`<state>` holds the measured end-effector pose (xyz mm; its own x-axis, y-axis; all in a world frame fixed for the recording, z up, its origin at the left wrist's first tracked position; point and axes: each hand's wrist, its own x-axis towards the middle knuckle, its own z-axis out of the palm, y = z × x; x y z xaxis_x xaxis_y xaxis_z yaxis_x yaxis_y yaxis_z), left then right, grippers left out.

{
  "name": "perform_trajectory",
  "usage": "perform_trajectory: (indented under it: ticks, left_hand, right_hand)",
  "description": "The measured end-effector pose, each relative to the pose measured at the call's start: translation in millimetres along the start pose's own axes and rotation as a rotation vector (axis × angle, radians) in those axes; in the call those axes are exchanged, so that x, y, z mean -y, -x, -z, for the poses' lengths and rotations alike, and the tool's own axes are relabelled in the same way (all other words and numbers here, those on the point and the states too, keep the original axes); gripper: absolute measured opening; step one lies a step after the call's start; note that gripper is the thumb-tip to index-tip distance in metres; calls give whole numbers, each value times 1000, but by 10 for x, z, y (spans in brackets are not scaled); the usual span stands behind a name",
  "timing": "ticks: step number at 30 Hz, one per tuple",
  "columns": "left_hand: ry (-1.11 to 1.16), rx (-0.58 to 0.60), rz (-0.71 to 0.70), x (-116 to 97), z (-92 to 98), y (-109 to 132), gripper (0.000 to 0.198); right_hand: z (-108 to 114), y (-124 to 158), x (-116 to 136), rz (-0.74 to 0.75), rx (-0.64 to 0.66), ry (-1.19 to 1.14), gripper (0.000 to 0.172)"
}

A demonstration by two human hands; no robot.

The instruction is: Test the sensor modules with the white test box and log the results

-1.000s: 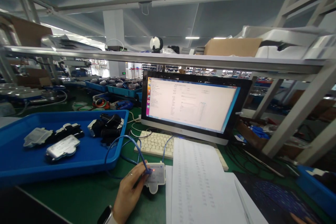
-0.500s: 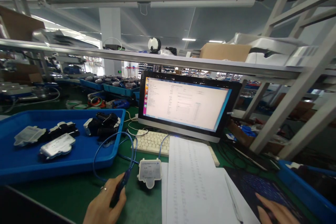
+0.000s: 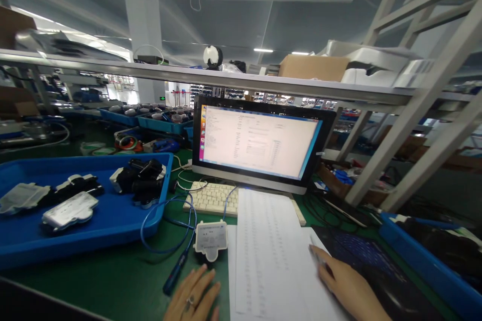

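My left hand [image 3: 196,295], with a ring on one finger, rests on the green table with its fingers apart and nothing in them. Just left of it lies a dark blue pen-shaped tool [image 3: 173,277] on a looped blue cable [image 3: 145,241]. A small whitish box-shaped device [image 3: 211,238] with a printed face sits right ahead of these fingers. Over the right edge of the printed paper sheets [image 3: 263,261], my right hand [image 3: 341,278] has its fingers closed round a pen [image 3: 320,259], which they partly cover.
A monitor [image 3: 256,140] stands behind a white keyboard [image 3: 213,198] partly covered by the paper. On the left, a blue tray [image 3: 113,230] holds several similar devices. A black mouse [image 3: 395,288] is on the dark mouse pad [image 3: 361,251], with another blue bin [image 3: 414,266] beyond it.
My left hand has let go of the blue tool, now on the table, and moved right. My right hand has left the mouse area and taken hold of the pen on the paper.
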<state>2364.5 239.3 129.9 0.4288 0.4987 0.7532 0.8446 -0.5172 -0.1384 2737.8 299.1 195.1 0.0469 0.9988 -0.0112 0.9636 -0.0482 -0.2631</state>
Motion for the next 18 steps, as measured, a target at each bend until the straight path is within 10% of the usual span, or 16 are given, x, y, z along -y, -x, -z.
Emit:
perform_trajectory:
  ticks: [6,18]
  left_hand:
    - [201,-31,-108,-317,-51,-294,26]
    - [428,181,-146,-333,163,-318,25]
  right_hand:
    - [207,152,177,-25,-275,-654,46]
    - [-148,281,826,-78,-230,-1228,41]
